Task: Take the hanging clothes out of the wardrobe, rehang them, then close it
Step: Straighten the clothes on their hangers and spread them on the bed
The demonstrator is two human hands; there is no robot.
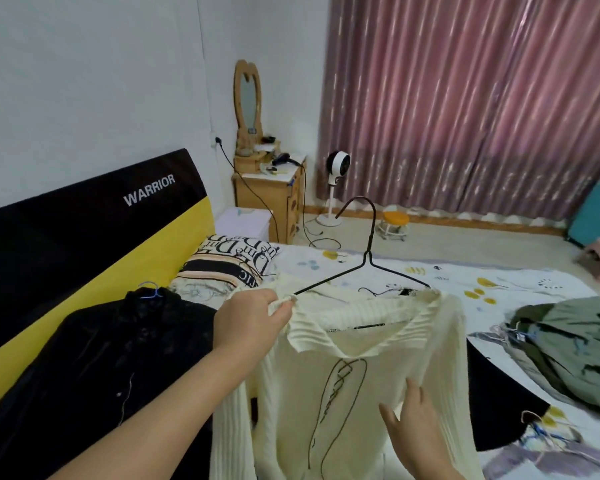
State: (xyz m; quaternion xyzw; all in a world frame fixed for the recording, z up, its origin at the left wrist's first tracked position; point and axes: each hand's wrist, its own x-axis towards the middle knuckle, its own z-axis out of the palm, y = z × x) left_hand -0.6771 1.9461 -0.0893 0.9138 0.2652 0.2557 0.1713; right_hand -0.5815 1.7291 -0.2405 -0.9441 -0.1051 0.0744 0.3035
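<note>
Wardrobe not in view, so whether it is open or shut cannot be told. Clothes are out and lying on the bed (378, 271): a black garment (94, 358) with a blue hanger (151, 291) left of the left hand, a grey-green garment (568, 344) well to the right of the right hand, and what looks like another hanger (534, 424) just right of that hand's wrist. My reading: the taking-out step is at least largely done, rehanging is under way, and the return to the wardrobe and closing it are still to come.

Item in hand: a cream sweater (354, 393) going on or sitting half on a black wire hanger (371, 258). The hook stands upright above both hands. The hanger's right arm runs under the collar at the sweater's right shoulder. The left arm is bare wire down to the left hand; the left shoulder is not seated over it.

Left hand (253, 320): arm reaching forward from lower left, fingers closed in a pinch on the sweater's left collar edge, right at the wire's end. Whether the wire itself is inside the pinch, cannot tell.

Right hand (413, 414): lower, against the sweater's front, below and right of the collar. Palm faces the knit, fingers spread and loose, thumb out to the left. It is pressing or steadying the cloth, not gripping it as far as can be seen.

Sweater body hangs down between the two forearms and out of the bottom of the view.
</note>
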